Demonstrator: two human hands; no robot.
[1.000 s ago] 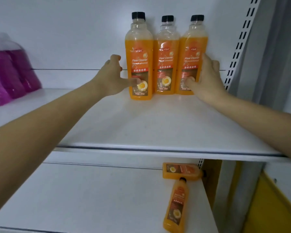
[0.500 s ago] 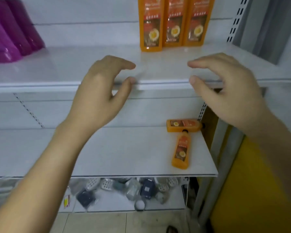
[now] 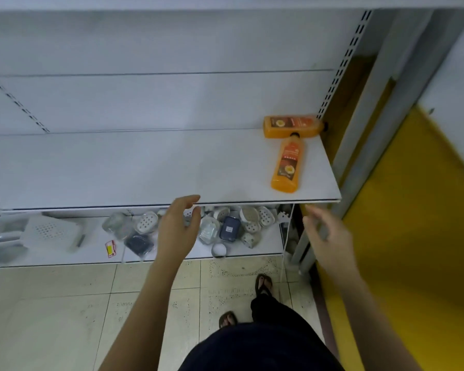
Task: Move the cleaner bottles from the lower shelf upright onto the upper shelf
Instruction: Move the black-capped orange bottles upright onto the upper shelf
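Two orange floor-cleaner bottles lie on their sides at the right end of the white lower shelf (image 3: 145, 170). The rear bottle (image 3: 292, 126) lies crosswise against the back panel, its cap pointing right. The front bottle (image 3: 287, 164) points its black cap at the rear one, its base near the shelf's front edge. My left hand (image 3: 178, 226) hovers empty at the front edge, fingers loosely spread. My right hand (image 3: 324, 234) is blurred, empty, just below and right of the shelf's front corner. The upper shelf is out of view.
Below the lower shelf, a bottom shelf (image 3: 65, 259) holds several packaged soap dishes and small items. A grey upright post (image 3: 359, 156) and a yellow panel (image 3: 413, 210) stand to the right. My feet stand on the tiled floor (image 3: 51, 317).
The view has tilted down from the upper shelf with three upright bottles to the lower shelf. Both hands let go of those bottles and dropped to the lower shelf's front edge.
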